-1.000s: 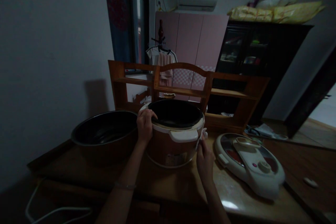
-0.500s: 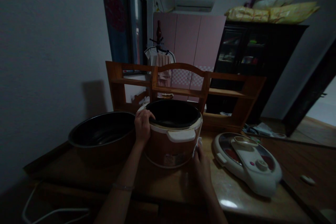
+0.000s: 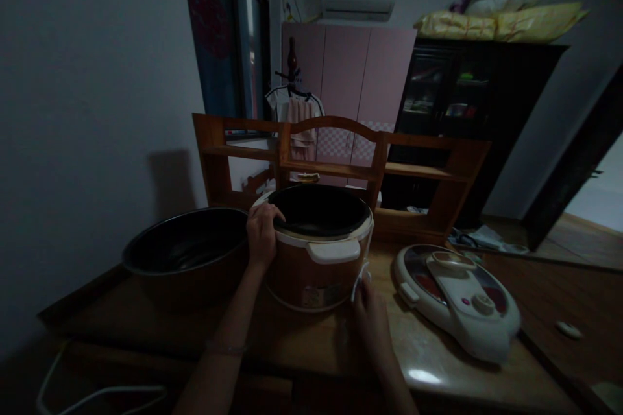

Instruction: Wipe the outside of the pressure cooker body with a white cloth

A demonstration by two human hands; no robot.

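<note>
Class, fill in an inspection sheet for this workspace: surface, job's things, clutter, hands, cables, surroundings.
Surface: table, wooden, shiny toward the right.
Job's things: cooker, uncovered; pot to its left; lid to its right.
Clutter: small pale object, far right, unidentifiable.
Hands: left hand on cooker's rim; right hand pinching a white item, cloth or cord unclear.
Cables: white loop, lower left, possibly a cable.
Surroundings: shelf, wardrobe, cabinet; dim light.
</note>
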